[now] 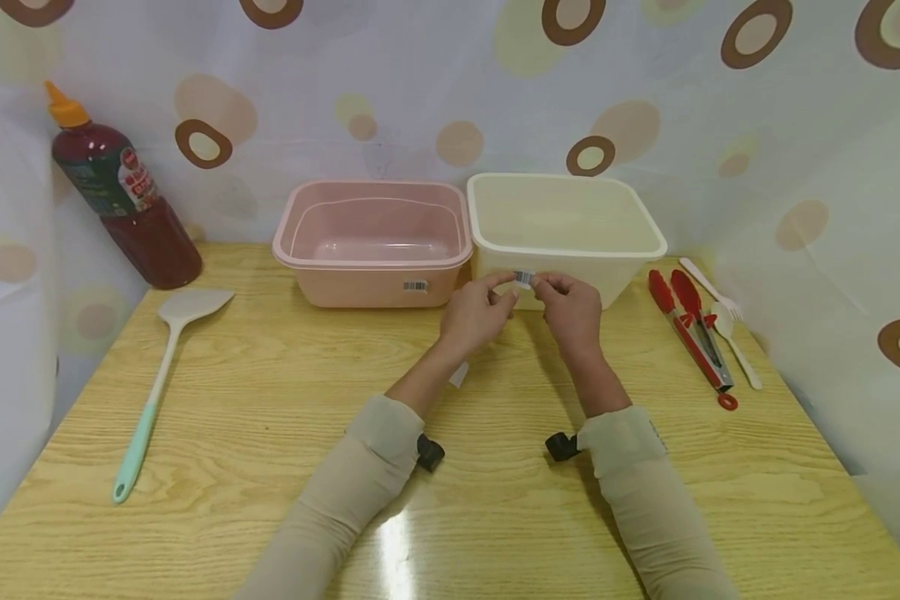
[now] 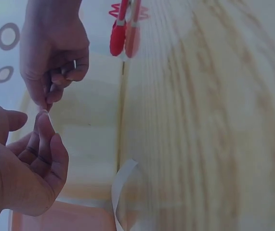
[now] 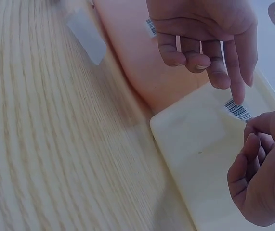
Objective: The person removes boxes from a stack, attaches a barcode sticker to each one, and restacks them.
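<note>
A small white barcode sticker [image 1: 524, 278] is at the front wall of the cream plastic bin [image 1: 570, 252], just below its rim. My right hand [image 1: 572, 315] pinches one end of this label between thumb and index finger. At the label's other end, the index fingertip of my left hand [image 1: 478, 313] touches it. The left thumb stands apart, and the other left fingers are loosely bent, as the right wrist view shows. To the left, a pink bin [image 1: 375, 264] bears a similar barcode sticker [image 1: 415, 286] on its front.
A white paper strip [image 1: 459, 375] lies on the wooden table [image 1: 270, 417] by the left wrist. A turquoise-handled spatula [image 1: 148, 417] and a red sauce bottle [image 1: 157, 237] are left. Red tongs [image 1: 693, 342], a pink fork [image 1: 708, 285] and a white spoon [image 1: 738, 354] lie right.
</note>
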The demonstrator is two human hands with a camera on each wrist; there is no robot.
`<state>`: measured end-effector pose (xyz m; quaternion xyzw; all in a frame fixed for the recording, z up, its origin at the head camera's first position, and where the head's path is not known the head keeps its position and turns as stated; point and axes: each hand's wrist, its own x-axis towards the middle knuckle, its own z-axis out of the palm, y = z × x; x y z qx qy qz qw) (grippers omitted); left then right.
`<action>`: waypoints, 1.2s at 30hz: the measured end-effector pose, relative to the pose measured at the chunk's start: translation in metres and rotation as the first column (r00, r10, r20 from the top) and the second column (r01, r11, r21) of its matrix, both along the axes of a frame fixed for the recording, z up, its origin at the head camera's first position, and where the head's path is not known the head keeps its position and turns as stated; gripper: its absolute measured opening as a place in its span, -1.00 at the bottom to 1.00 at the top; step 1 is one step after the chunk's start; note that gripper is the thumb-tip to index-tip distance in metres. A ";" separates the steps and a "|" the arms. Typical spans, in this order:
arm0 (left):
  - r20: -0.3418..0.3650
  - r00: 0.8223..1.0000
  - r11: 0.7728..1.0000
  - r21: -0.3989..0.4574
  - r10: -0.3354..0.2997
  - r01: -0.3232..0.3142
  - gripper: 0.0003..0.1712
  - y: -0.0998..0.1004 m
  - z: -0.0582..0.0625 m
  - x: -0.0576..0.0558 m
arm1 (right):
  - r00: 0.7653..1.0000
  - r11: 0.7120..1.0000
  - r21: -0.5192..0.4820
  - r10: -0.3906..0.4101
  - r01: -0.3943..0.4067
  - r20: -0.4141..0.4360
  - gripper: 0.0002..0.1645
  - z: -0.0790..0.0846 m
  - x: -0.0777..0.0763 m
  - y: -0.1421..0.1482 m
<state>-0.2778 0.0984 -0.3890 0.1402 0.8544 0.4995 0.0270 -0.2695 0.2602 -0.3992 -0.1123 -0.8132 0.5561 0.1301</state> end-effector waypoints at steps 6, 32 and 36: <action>-0.005 1.000 1.000 -0.006 0.011 -0.011 -0.56 0.000 0.001 -0.001 | 1.000 0.997 -0.073 0.009 -0.010 -0.019 -0.55 -0.001 0.000 -0.003; 0.004 1.000 0.999 0.043 0.004 -0.004 -0.55 0.000 0.000 -0.005 | 0.999 0.997 -0.072 -0.001 -0.002 -0.053 -0.57 0.000 0.000 -0.005; 0.023 1.000 0.995 0.096 -0.019 0.017 -0.55 0.000 -0.001 -0.006 | 0.998 0.997 -0.078 -0.004 -0.001 -0.061 -0.56 0.001 0.001 -0.005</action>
